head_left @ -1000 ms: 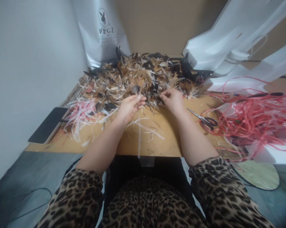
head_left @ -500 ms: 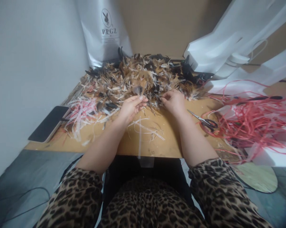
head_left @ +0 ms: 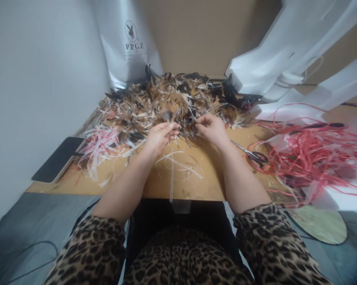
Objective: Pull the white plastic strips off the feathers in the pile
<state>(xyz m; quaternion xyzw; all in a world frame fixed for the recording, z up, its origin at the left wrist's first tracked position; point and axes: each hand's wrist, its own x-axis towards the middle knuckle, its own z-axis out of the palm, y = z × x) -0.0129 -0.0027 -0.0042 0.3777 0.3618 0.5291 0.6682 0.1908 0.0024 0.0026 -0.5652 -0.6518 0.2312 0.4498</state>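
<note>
A wide heap of brown, black and white feathers (head_left: 154, 99) covers the back of the table. In front of it, my left hand (head_left: 162, 136) pinches a small feather (head_left: 167, 115) with a dark, brownish tip that points upward. My right hand (head_left: 212, 128) is at the heap's front edge, its thumb and forefinger pressed together. A thin pale feather shows near those fingertips, but whether they grip it cannot be made out. Several clear strips (head_left: 171, 174) lie on the wooden table (head_left: 208, 186) between my forearms.
Scissors (head_left: 252, 153) lie right of my right forearm, beside a tangle of red and clear strips (head_left: 311, 154). A phone (head_left: 59, 158) and a pink-white strip bunch (head_left: 99, 142) are at the left. A silvery bag (head_left: 133, 59) stands behind the heap.
The whole view has shifted slightly, so things sit a little lower and further left. My left hand keeps its pinch on the feather; my right hand stays closed by the heap.
</note>
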